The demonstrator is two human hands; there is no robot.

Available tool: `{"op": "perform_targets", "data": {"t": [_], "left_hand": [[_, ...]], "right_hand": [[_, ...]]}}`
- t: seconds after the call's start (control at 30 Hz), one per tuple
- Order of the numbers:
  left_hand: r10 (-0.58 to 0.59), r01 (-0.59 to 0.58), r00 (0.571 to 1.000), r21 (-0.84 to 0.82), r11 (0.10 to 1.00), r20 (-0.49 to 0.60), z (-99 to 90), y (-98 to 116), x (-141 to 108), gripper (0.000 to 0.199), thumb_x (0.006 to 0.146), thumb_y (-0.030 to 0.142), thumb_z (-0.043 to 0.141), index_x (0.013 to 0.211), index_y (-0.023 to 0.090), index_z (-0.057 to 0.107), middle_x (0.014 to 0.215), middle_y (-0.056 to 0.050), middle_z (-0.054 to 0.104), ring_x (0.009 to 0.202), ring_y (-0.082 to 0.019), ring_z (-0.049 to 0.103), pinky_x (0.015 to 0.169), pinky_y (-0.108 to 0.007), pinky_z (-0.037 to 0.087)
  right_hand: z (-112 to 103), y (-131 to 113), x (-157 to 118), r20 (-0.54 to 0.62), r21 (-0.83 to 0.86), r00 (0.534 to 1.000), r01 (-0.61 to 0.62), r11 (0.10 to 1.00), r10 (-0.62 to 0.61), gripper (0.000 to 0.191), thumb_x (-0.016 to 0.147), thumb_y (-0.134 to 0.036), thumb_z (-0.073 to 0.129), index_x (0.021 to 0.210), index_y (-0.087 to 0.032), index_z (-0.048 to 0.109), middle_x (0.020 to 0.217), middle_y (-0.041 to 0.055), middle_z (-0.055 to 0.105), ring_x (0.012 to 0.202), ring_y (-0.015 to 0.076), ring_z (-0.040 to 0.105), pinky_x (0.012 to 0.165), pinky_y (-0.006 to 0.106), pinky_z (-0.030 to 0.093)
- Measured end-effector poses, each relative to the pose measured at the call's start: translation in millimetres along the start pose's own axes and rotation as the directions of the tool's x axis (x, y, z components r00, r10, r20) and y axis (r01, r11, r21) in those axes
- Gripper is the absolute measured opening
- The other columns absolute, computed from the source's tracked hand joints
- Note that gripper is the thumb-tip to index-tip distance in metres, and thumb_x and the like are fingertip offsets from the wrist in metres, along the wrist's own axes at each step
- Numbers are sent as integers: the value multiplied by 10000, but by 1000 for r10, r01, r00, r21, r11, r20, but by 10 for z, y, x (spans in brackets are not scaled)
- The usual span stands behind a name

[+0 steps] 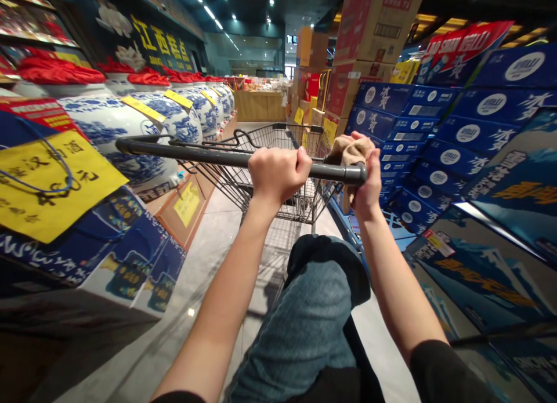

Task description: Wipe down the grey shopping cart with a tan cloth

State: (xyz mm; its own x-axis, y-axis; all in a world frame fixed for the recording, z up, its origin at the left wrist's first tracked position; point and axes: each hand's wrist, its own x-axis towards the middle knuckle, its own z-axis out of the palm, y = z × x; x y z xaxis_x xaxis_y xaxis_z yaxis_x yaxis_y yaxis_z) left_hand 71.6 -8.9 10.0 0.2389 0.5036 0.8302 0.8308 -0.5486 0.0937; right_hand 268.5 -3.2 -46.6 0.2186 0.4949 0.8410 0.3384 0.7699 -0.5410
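Note:
A shopping cart (pixel 187 152) stands in front of me, its dark grey push bar running across the view. My left hand (pixel 276 174) is wrapped round the bar right of its middle, knuckles up. At the bar's right end, my right hand (pixel 369 177) grips a crumpled tan cloth (pixel 348 152) and presses it against the bar. Part of the cloth hangs below the bar. The wire basket (pixel 278 137) beyond the bar shows no goods that I can make out. My bent knee in blue jeans is raised under the bar.
On the left stand large blue-and-white jars (pixel 117 122) with red cloth tops and yellow price cards. Stacked blue beer cartons (pixel 404 101) and grey-blue cartons (pixel 483 258) line the right. Tall brown boxes (pixel 365 32) rise behind them. A wooden counter (pixel 256 106) stands ahead, across the tiled floor.

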Motion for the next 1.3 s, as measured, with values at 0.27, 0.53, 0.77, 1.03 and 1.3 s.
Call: {"op": "perform_targets", "data": {"t": [0.27,0.53,0.77,1.03,1.3], "left_hand": [[14,-14,1000,9,1000,-4,9,9,-6,526,996,390,368,715,205,772,704,-127,745,700,-262,661,678,-386,378],[27,-27,1000,9,1000,-5,-24,-8,-12,513,987,369,381,707,196,775,698,-137,748,683,-268,664,668,-388,371],[6,-7,999,33,999,40,-23,26,-1,559,1012,395,355,758,186,807,728,-145,758,706,-274,690,688,-398,389],[-13,6,995,74,997,95,-47,55,12,569,1036,401,353,832,178,835,772,-151,777,741,-276,719,708,-402,404],[70,-74,995,51,996,67,-23,19,-32,536,1054,374,352,796,187,783,772,-133,767,768,-272,708,720,-396,415]], "right_hand": [[9,-166,230,-130,38,991,4,999,1,558,965,-692,417,630,-250,488,637,9,470,635,188,557,657,362,514],[-79,-810,210,190,-63,979,-58,996,69,605,962,-746,484,717,-227,674,697,18,648,699,189,642,732,355,550],[-126,-793,83,143,-106,990,37,994,-22,570,963,-740,493,793,-247,724,735,24,663,726,203,635,703,342,519],[-18,-717,104,17,-252,995,101,962,-100,446,1012,-543,508,705,-244,630,618,2,579,617,183,569,657,338,485],[121,-787,-297,127,-573,866,463,677,-484,222,917,-223,570,1064,-288,723,1018,50,779,970,254,711,1025,465,456]]}}
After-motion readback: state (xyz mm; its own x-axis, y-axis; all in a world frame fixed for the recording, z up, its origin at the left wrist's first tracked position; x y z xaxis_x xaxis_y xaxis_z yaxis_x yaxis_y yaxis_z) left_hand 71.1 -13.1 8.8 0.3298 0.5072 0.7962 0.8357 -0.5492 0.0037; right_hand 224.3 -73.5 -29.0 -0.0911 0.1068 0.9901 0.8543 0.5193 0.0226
